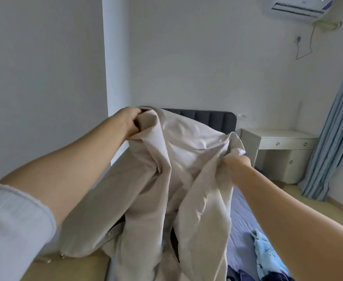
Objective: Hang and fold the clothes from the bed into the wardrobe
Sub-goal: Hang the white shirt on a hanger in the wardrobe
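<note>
Coat (166, 179) held up over bed (241, 216).
L hand (132, 122) & R hand (237, 162): fingers curled tight, gripping its beige fabric.

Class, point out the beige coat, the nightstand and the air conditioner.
beige coat (186, 159): head view, creased middle panel.
nightstand (290, 144): head view, drawer front.
air conditioner (298, 8): head view, front vent.

Arms outstretched; left grip (130, 121) high, right grip (237, 162) lower, both clenching garment (182, 151).

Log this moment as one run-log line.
phase: beige garment held up over bed | left hand: grips garment's top | right hand: grips its edge | light blue clothing: lying on bed
</note>
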The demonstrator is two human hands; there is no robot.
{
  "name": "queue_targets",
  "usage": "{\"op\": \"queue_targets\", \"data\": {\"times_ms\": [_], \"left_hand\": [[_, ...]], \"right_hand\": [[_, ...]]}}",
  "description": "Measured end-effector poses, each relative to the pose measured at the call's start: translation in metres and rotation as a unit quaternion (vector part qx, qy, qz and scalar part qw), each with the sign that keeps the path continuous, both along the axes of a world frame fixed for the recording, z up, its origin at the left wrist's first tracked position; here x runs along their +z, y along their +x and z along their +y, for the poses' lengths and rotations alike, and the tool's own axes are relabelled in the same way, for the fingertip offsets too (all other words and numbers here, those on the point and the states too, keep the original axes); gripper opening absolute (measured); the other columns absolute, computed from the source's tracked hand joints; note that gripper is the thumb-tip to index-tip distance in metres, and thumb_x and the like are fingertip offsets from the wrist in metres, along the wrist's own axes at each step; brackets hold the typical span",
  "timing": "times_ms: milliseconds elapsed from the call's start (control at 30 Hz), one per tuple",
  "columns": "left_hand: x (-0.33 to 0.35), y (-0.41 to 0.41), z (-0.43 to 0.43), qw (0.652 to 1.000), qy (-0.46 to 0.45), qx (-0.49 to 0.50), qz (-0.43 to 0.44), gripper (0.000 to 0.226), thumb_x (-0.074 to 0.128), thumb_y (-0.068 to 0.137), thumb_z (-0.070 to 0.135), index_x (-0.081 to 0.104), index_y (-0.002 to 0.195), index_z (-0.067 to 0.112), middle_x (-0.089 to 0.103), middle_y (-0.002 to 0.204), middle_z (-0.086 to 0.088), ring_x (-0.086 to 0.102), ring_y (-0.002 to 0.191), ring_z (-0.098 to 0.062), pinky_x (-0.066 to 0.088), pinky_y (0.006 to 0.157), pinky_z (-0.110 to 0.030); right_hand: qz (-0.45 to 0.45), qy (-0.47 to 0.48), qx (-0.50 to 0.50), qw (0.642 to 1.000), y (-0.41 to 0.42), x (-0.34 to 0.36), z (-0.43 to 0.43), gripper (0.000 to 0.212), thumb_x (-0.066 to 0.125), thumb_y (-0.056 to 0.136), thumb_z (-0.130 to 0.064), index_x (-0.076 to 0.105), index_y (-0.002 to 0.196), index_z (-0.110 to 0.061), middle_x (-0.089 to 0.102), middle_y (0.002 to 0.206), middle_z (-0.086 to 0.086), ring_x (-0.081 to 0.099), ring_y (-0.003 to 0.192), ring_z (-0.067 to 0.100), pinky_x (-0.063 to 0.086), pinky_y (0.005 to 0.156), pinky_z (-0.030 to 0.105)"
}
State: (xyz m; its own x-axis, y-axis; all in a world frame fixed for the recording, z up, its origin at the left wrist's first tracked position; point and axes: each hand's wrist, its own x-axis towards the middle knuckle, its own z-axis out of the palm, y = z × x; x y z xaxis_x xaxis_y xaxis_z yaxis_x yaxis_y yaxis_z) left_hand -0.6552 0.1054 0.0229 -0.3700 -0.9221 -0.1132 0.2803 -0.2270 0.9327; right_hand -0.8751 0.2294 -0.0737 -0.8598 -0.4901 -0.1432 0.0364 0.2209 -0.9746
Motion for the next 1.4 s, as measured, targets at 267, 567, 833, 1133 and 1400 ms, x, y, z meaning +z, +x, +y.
{"op": "queue_targets", "data": {"times_ms": [267,567,833,1133,1400], "left_hand": [[0.021,-0.002,0.009,0.999,0.035,-0.006,-0.019,0.019,0.054,0.089,0.005,0.054,0.07,0.002,0.057,0.071,-0.005,0.055,0.059,-0.016,0.05,0.051,-0.028],[0.0,0.014,-0.011,0.997,0.029,0.053,-0.056,0.019,0.055,0.089,0.008,0.054,0.069,0.009,0.059,0.06,-0.002,0.057,0.051,-0.015,0.046,0.033,-0.021],[-0.013,-0.01,0.005,0.992,0.047,0.015,-0.117,0.016,0.052,0.092,0.011,0.054,0.077,0.006,0.056,0.071,-0.006,0.054,0.058,-0.018,0.049,0.055,-0.033],[-0.04,-0.017,0.032,0.957,-0.197,-0.179,-0.112,0.017,0.057,0.091,0.015,0.057,0.108,0.014,0.063,0.093,0.002,0.06,0.082,-0.008,0.053,0.066,-0.018],[-0.134,0.012,0.016,0.778,-0.277,-0.387,-0.41,0.081,0.078,0.073,0.03,0.027,0.135,0.039,0.048,0.123,0.018,0.051,0.11,-0.003,0.047,0.089,-0.02]], "right_hand": [[-0.013,0.031,0.035,0.999,0.014,-0.023,0.007,0.013,0.051,0.091,-0.009,0.049,0.103,-0.008,0.043,0.07,0.006,0.043,0.066,0.02,0.036,0.066,0.031],[-0.012,-0.029,0.084,0.996,0.031,-0.021,0.006,0.012,0.048,0.089,-0.008,0.054,0.099,-0.007,0.043,0.069,0.002,0.04,0.061,0.016,0.038,0.058,0.025],[0.108,-0.149,0.389,0.903,0.099,-0.019,-0.011,0.084,0.079,0.072,-0.017,0.029,0.138,-0.031,0.048,0.117,-0.009,0.051,0.098,-0.002,0.045,0.067,0.004],[0.232,-0.104,0.184,0.949,0.089,-0.022,-0.031,0.012,0.047,0.086,-0.009,0.058,0.086,-0.004,0.051,0.067,0.002,0.047,0.067,0.018,0.042,0.061,0.031],[-0.017,-0.214,0.025,0.976,0.06,0.03,-0.029,0.023,0.062,0.088,-0.033,0.055,0.072,-0.018,0.055,0.071,-0.001,0.053,0.067,0.015,0.045,0.072,0.033]]}}
